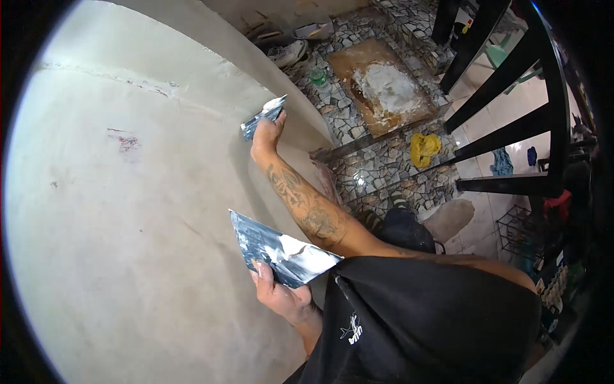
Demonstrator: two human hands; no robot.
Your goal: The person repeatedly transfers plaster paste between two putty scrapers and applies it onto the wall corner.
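In my left hand [281, 299] I grip a wide metal putty knife [265, 246], its blade smeared with white paste and a thicker lump toward the right. My thumb presses on the blade; the handle is hidden. My right hand [268, 133], at the end of an outstretched tattooed arm, is closed round a second putty knife [254, 124] carrying white paste along its top edge. That blade is close to the pale wall [147, 211]; whether it touches is unclear. The wall shows reddish scuffs [126, 139] and a rough horizontal seam [144, 86].
A brown board [354, 62] coated with white paste lies on the stone-patterned floor [358, 163]. Near it are a yellow crumpled bag [424, 150], a green cup [318, 76] and shoes [288, 54]. Black railing bars [495, 142] stand at the right, with a wire rack [515, 229] beyond.
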